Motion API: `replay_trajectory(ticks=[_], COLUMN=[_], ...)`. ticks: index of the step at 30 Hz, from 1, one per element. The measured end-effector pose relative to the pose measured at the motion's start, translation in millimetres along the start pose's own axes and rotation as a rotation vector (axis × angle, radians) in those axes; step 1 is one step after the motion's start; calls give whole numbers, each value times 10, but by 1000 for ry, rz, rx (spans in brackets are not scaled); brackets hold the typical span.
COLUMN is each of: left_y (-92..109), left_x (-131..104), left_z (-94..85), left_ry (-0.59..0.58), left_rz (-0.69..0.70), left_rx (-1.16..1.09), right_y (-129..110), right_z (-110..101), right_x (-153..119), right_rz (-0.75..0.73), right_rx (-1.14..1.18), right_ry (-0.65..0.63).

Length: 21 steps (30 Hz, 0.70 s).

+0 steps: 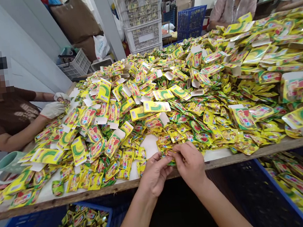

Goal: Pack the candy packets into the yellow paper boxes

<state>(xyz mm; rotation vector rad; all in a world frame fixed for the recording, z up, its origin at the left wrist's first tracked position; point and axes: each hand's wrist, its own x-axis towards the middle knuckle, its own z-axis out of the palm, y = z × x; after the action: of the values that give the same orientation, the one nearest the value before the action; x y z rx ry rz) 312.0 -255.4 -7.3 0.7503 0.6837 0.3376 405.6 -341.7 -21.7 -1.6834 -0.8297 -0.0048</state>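
Observation:
At the near edge of the table, my left hand (pixel 156 172) and my right hand (pixel 191 163) meet at the fingertips. Both are closed in a pinch on a small foil packet (pixel 170 154), mostly hidden by the fingers. Around and beyond them lie many loose yellow, green and red packets (pixel 212 141). On top of these is a heap of small printed cardboard boxes (pixel 156 106), many with white flaps sticking up. A pale bare patch of tabletop (pixel 150 146) shows just ahead of my left hand.
Below the table edge (pixel 116 188) are a blue crate (pixel 110 216) at left and another blue crate (pixel 281 195) at right, both holding packets or boxes. A mug (pixel 10 164) stands far left. Gloved co-worker's hands (pixel 53 110) work at left; another person sits across. White crates (pixel 144 33) are stacked behind.

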Motion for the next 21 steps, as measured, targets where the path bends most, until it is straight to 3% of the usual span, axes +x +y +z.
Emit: replay_trajectory(ticks=[3,5,10,13,17,19,21], left_y=[14,24,89,155,165,122,84], left_x=[-16,-27,-77,-90,-34,4,37], left_z=[21,51,48,-17,-116,-174,-254], left_ry=[91,107,-52,-139,-73,-68,-38], left_rz=[248,350,266,216,309,356,401], left_rx=[91,167,201,178,273,395,608], right_y=[-37,-54,-10,39,52,56,78], right_z=[48,91,132,120,92,64,36], right_x=[3,4,-2,22,59,63,63], right_rz=[178,326,250,292,394,421,349], right_rx=[155,297,224,281,369,282,133], right_ry=[94,77,-78,-162,-154,-286,-467])
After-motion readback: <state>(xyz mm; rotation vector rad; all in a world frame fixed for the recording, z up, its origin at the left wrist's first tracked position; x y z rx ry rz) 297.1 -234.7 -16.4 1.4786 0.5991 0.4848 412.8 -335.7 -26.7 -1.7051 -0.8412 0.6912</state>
